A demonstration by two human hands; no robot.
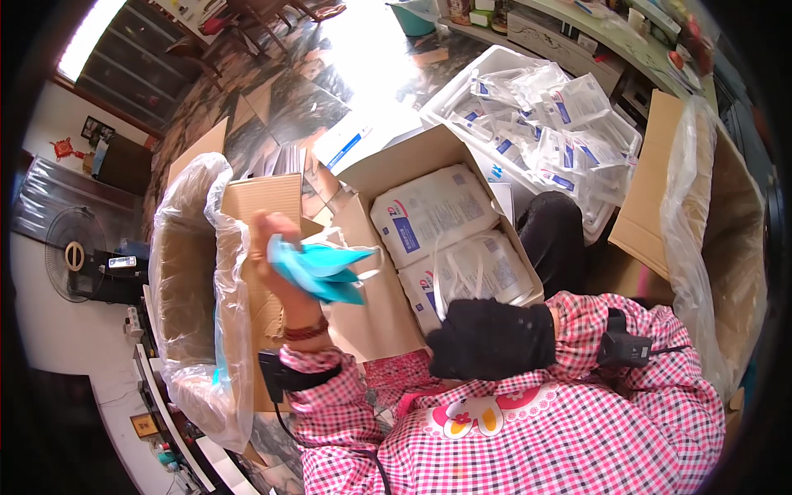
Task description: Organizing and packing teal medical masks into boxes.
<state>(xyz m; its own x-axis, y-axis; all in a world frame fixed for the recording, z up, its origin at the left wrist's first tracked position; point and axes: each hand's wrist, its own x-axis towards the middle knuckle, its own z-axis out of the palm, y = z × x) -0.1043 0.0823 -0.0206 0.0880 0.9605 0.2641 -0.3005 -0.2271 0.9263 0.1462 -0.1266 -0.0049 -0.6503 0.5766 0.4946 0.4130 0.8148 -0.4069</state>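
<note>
My bare left hand (276,247) is raised over the inner side of a plastic-lined carton. It grips a fanned bunch of light-blue face masks (326,268), whose white ear loops hang out to the right. Motion smears its fingertips. My right hand (492,338), in a black glove, is closed low over the near edge of an open cardboard box (351,280). Thin white loops (440,289) rise from the glove; what it holds is hidden. Inside that box lie printed white plastic packs (433,210) in two visible stacks.
At left stands a plastic-lined carton (191,305); another lined carton (701,198) is at right. Beyond the middle box, a white tub (450,95) holds many clear packets. My dark-clad knee (551,239) rises between box and tub. A standing fan (76,256) is far left.
</note>
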